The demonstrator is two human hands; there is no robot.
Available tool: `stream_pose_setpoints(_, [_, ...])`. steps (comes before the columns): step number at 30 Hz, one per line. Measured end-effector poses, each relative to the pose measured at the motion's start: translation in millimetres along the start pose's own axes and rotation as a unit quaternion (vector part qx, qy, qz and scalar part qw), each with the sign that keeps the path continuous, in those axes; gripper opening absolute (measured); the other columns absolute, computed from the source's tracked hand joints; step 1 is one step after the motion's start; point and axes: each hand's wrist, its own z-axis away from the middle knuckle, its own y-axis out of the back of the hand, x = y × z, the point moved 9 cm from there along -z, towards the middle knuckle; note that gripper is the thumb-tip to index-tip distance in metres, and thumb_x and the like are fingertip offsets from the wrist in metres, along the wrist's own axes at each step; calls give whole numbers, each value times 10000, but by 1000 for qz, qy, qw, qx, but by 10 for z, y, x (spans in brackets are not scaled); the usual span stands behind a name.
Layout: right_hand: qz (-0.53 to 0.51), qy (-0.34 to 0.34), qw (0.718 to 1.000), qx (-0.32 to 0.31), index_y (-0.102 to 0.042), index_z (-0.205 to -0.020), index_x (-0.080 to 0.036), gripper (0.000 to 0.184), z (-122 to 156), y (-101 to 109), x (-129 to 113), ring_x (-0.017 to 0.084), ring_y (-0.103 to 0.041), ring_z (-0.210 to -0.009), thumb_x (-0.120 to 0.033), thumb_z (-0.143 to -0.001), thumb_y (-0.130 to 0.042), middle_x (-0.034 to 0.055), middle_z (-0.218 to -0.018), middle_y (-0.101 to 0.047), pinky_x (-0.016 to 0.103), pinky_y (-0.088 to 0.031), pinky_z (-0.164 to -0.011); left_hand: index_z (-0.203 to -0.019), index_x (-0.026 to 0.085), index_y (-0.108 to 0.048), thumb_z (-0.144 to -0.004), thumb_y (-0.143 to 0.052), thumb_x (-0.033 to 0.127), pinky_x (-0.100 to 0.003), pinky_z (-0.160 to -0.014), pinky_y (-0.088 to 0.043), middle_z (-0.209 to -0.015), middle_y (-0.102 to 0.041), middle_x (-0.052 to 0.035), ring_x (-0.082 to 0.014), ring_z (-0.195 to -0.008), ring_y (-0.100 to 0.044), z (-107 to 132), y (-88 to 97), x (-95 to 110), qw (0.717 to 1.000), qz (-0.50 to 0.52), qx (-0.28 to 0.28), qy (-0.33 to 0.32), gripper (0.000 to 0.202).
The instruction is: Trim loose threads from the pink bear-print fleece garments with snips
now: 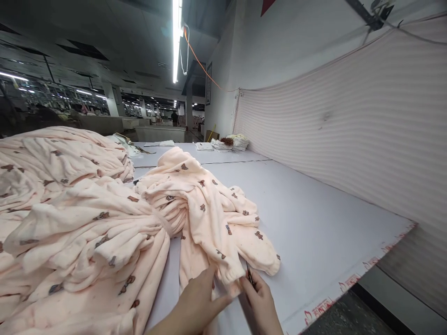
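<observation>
Both hands at near table edge | left hand [199, 302] pinches pink cuff [230, 277], right hand [260, 302] grips small snips [250, 275] touching it | sleeve axis runs away-left into garment [206, 209] | white table [314, 223] | garment heap [70, 223] left, striped curtain [366, 130] right
</observation>
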Motion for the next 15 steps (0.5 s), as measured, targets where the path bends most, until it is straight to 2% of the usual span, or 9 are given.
stream_pose_setpoints(2, [18,-9,999,-29,-637,-799,-173,274,77,-50,9,184,-615,-708,-423,-837,-531,9,-716,-654,253,-498,-649,-996,202,-547,-771,-521,274,-313,-768,-399,-946,-619,-57,-239,-899,-571,-37,12,106,998,24,46,-31,237])
stream_pose_setpoints(4, [120,17,993,15,-622,-859,-199,247,145,62,-58,203,-626,-742,-424,-833,-522,24,-804,-667,272,-489,-653,-975,206,-544,-769,-458,168,-291,-799,-401,-961,-603,-50,-213,-929,-557,-16,55,187,993,35,84,-74,227])
stream_pose_setpoints(6, [218,74,971,61,-599,-995,-241,257,216,168,-227,212,-641,-772,-428,-845,-506,39,-921,-668,287,-490,-646,-953,209,-538,-753,-438,119,-279,-788,-411,-963,-584,-50,-203,-909,-554,37,105,213,988,29,111,-105,242])
stream_pose_setpoints(9, [315,192,928,47,-552,-1141,-282,301,320,115,-570,206,-643,-737,-423,-900,-438,49,-944,-659,298,-485,-612,-986,214,-524,-743,-436,88,-281,-806,-424,-1022,-569,-64,-207,-939,-551,122,158,233,981,18,129,-144,287])
stream_pose_setpoints(11, [382,262,886,15,-549,-1171,-272,299,382,12,-769,210,-642,-716,-366,-928,-403,52,-906,-667,313,-466,-607,-1035,219,-506,-750,-437,83,-289,-841,-426,-1066,-569,-69,-213,-988,-543,158,177,247,978,19,133,-159,322])
stream_pose_setpoints(13, [439,308,844,-20,-554,-1185,-245,298,424,-91,-889,205,-640,-691,-301,-930,-410,50,-882,-678,316,-446,-597,-1030,222,-504,-757,-440,80,-292,-847,-431,-1045,-583,-63,-213,-987,-547,174,190,252,977,19,134,-162,315])
stream_pose_setpoints(15, [468,331,818,-53,-557,-1194,-221,301,445,-159,-942,190,-635,-667,-264,-920,-441,45,-873,-685,304,-434,-579,-1013,225,-510,-752,-442,68,-289,-832,-440,-1018,-594,-54,-206,-961,-560,179,200,250,977,16,137,-164,312])
